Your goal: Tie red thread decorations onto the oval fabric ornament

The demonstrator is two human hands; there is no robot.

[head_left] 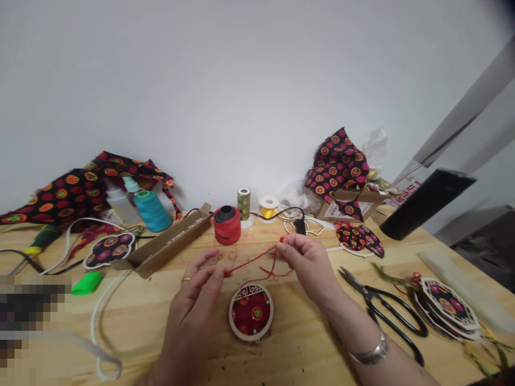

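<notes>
A red cord [252,261] stretches between my two hands above the wooden table. My left hand [197,300] pinches one end between thumb and forefinger. With thumb and fingers closed, my right hand [308,262] grips the cord's other end, where red loops hang down. Just below lies a round wooden-framed ornament [251,313] with dark red patterned fabric and a fretwork top; a strand of the cord runs toward its upper rim. Black-handled scissors [384,311] rest right of my right forearm, blades partly open.
Behind my hands stand a red thread spool [227,225], an olive spool [243,205] and a yellow spool [268,207]. A long cardboard box [169,244] lies left. Stacked ornaments [446,308] sit right, near a black cylinder [426,203]. A white cable [96,316] loops at left.
</notes>
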